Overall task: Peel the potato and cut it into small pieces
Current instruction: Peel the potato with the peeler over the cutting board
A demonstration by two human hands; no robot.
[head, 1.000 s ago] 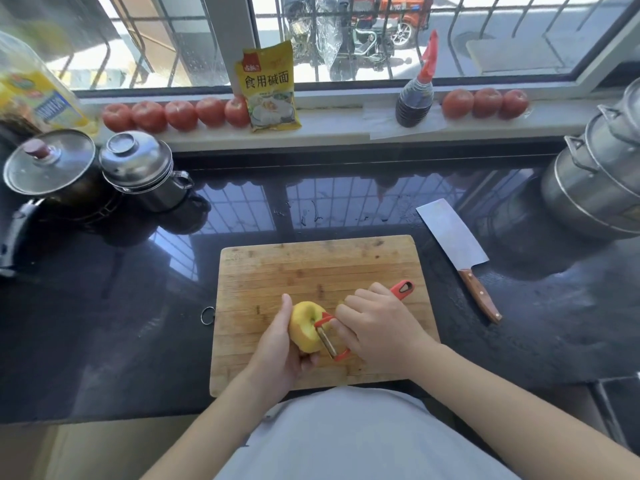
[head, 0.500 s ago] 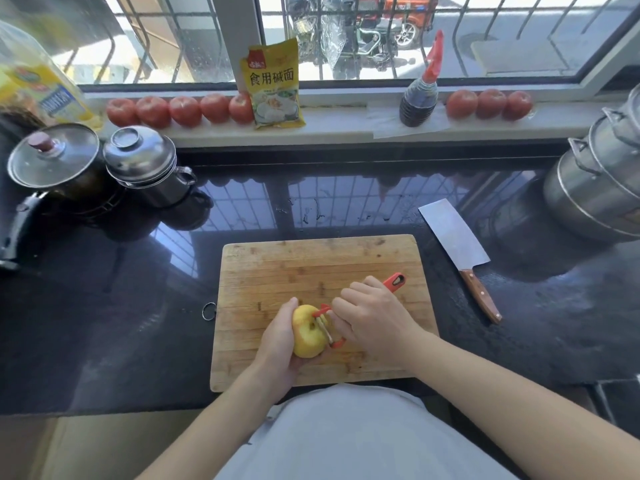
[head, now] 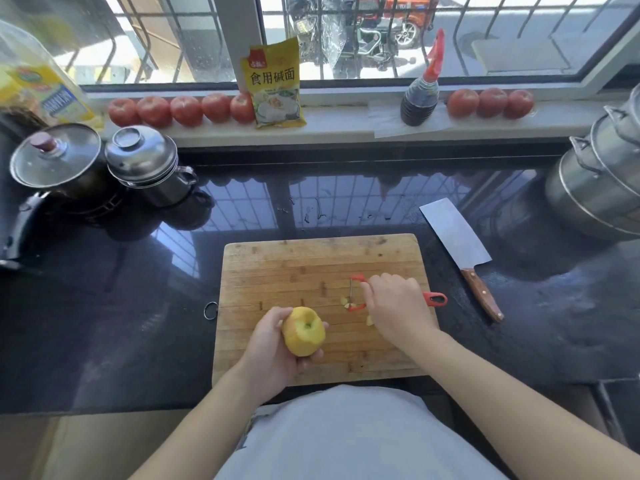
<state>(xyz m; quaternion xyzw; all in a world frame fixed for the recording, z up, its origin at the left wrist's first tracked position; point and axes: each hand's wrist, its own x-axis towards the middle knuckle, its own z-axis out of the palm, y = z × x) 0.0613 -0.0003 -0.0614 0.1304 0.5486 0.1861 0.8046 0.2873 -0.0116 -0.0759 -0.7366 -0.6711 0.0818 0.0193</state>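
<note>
A: We are standing at the black countertop (head: 104, 323), and the wooden cutting board (head: 311, 261) is serving as our landmark. Just beyond the board's right edge a cleaver (head: 457, 237) is lying flat on the stone, untouched, its wooden handle pointing our way.

B: Over the board's near-left part our left hand (head: 273, 344) is cupping the potato (head: 304, 331), fingers curled round its underside, the yellow flesh looking mostly bare, with a faint blush of skin showing at the upper left.

A: Above the board's right-hand part our right hand (head: 398, 310) is gripping the red peeler (head: 356, 293), fingers wrapped round its handle, the blade end pointing away from the potato and well apart from it. Small scraps of peel (head: 343, 301) are sitting beside the blade.

B: We are judging the peeling nearly finished. The risk from here: a bare potato is probably slippery, so a hard stroke could send the blade off it into our left thumb. Later, cutting the round potato without first making a flat face could let it roll under the cleaver.
</note>
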